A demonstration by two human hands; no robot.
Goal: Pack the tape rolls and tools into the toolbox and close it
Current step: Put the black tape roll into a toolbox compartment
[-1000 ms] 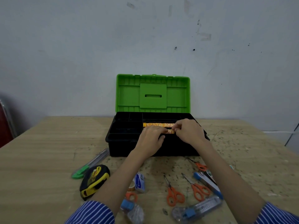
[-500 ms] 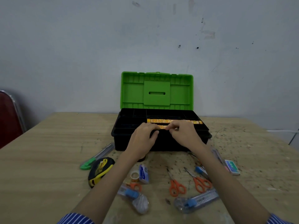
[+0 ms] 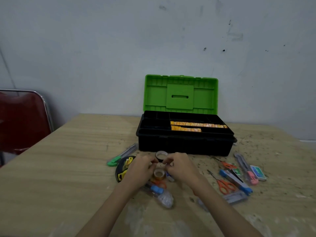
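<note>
Tape roll [image 3: 160, 156], black, is pinched between left hand [image 3: 142, 168] and right hand [image 3: 179, 166], apparently for transfer into open toolbox [image 3: 184, 144].

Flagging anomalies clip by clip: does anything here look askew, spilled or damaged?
Nothing stands out. The toolbox stands open and upright with orange strips lying straight in its tray; tools lie loose on the table, unpacked but not damaged.
</note>
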